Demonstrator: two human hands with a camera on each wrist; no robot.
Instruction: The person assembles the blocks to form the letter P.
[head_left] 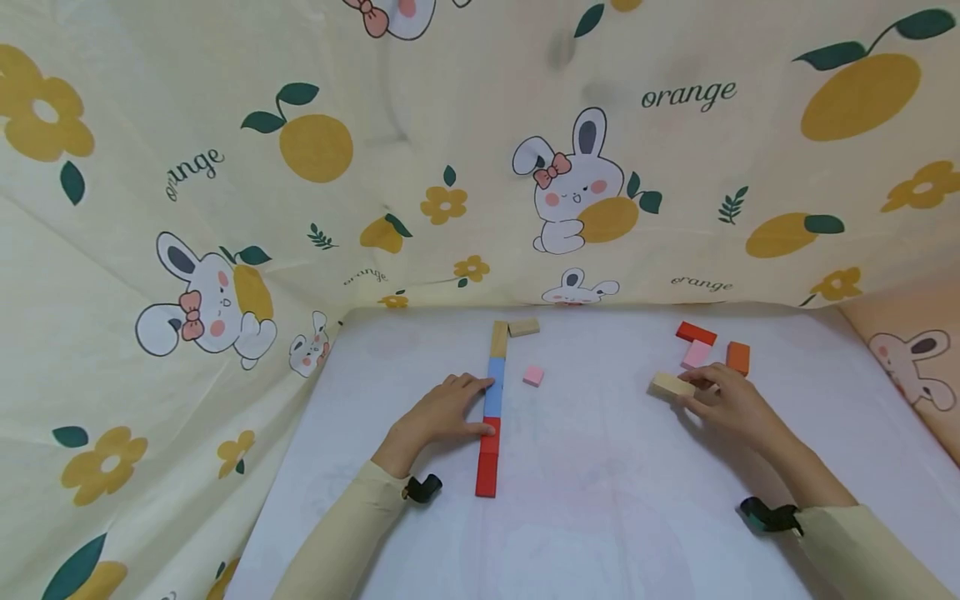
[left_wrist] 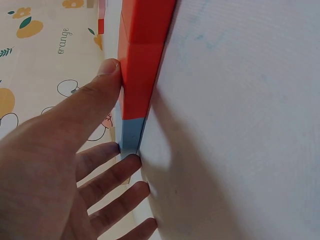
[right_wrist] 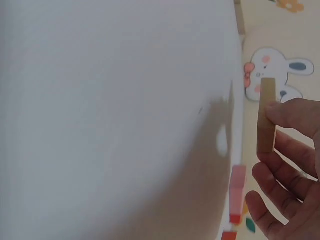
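My right hand [head_left: 731, 404] pinches a plain wooden block [head_left: 670, 386] between thumb and fingers. In the right wrist view, this block [right_wrist: 266, 115] is held above the white tabletop. A straight line of blocks runs away from me at centre-left: red blocks [head_left: 487, 475] nearest, then blue [head_left: 495, 392], then a plain wooden block [head_left: 499, 339] at the far end. My left hand [head_left: 438, 414] rests along the line's left side with fingers spread. Its thumb [left_wrist: 107, 75] lies against a red block, and fingertips touch the blue part.
Another plain wooden block [head_left: 523, 327] lies crosswise by the line's far end, and a small pink block [head_left: 533, 376] sits right of the line. Beyond my right hand are a red block [head_left: 696, 333], a pink block [head_left: 697, 354] and an orange block [head_left: 738, 358]. A printed cloth [head_left: 480, 167] hangs behind.
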